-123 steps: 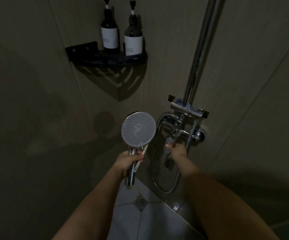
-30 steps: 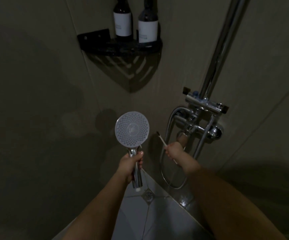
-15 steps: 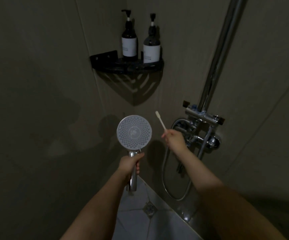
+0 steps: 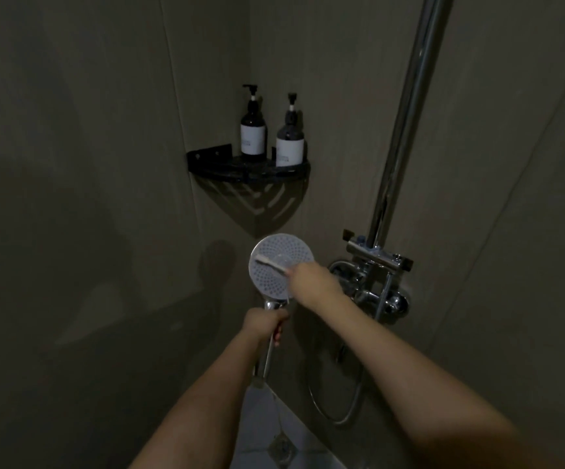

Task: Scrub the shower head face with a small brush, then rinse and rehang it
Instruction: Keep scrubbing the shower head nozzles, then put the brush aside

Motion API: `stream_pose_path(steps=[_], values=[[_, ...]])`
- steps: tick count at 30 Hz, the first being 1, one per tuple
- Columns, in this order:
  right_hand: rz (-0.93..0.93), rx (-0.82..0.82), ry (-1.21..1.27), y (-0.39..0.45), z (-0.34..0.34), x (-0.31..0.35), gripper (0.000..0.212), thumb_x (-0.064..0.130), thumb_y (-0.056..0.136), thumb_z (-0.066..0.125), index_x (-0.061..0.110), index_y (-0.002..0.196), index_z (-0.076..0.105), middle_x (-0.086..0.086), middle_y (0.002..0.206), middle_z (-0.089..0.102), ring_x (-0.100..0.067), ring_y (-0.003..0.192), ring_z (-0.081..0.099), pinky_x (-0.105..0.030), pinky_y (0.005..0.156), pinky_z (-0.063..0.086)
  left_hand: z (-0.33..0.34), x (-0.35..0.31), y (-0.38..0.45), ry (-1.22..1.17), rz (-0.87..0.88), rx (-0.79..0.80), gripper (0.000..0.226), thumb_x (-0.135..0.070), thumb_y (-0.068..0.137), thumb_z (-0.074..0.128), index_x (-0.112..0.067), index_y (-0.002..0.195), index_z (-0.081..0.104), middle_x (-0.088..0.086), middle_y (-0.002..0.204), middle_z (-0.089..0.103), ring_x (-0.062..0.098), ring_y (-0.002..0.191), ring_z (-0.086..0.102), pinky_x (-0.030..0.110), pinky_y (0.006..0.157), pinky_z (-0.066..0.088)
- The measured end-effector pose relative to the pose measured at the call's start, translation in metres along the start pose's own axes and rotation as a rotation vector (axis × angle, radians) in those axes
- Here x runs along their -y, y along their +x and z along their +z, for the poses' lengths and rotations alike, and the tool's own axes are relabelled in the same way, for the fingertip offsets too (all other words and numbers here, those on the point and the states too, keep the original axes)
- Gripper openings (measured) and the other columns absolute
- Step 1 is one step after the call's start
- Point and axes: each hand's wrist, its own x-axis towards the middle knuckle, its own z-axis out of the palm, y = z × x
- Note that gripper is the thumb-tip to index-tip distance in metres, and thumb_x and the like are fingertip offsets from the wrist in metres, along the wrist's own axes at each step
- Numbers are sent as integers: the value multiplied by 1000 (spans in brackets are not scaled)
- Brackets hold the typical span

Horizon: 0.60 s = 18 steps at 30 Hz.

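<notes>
Here we grip the round, pale perforated shower head [image 4: 281, 265] by its chrome handle in our left hand [image 4: 264, 324], just below the black corner shelf [image 4: 206, 164]; our right hand [image 4: 311, 279] pinches the small white brush [image 4: 271, 264], lying crosswise on the face.

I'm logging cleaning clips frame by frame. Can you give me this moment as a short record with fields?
place: dim tiled shower corner
left hand: grips the shower head by its handle, face toward the camera
right hand: holds a small brush lying across the face
water: none seen spraying
corner shelf: two pump bottles standing upright
fixtures: tap, upright pipe, hose looping below
stage: scrubbing; rinse and rehang not yet done
</notes>
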Motion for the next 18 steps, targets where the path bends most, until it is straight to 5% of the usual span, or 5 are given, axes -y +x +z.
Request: stream_pose_path(steps=[4, 10, 12, 15, 18], values=[[306, -193, 414, 15, -26, -21, 32, 22, 99, 37, 10, 115, 61, -8, 92, 63, -20, 76, 59, -28, 58, 46, -8, -3, -9, 24, 22, -14, 35, -2, 81, 59, -4, 50, 44, 0, 26, 39, 10, 21, 36, 15, 29, 32], [-153, -67, -33, -9, -8, 31, 28, 25, 98, 36, 12, 112, 57, -5, 88, 60, -20, 75, 59, -33, 64, 50, -27, -13, -10, 38, 45, -67, 32, -2, 80, 59, -3, 51, 45, -1, 25, 40, 10, 20, 35, 15, 28, 33], [-68, -100, -28, -3, -8, 31, 31, 26, 99, 35, 10, 113, 57, -8, 94, 63, -22, 81, 61, -34, 65, 49, -31, -15, -11, 40, 53, -70, 31, -2, 80, 59, -4, 53, 44, -1, 25, 40, 10, 20, 35, 15, 28, 32], [226, -185, 304, 11, -27, 9, 40, 30, 101, 32, 6, 107, 63, -5, 79, 61, -22, 76, 62, -33, 62, 50, -33, -14, -14, 47, 53, -75, 32, -3, 80, 60, -4, 52, 44, -1, 26, 40, 10, 21, 35, 15, 29, 31], [47, -166, 158, 7, -27, 20, 36, 29, 101, 32, 10, 112, 60, -8, 88, 65, -23, 80, 65, -38, 70, 55, -37, -13, -13, 40, 47, -95, 32, -3, 80, 61, -5, 53, 44, 1, 28, 40, 10, 21, 36, 15, 30, 32]])
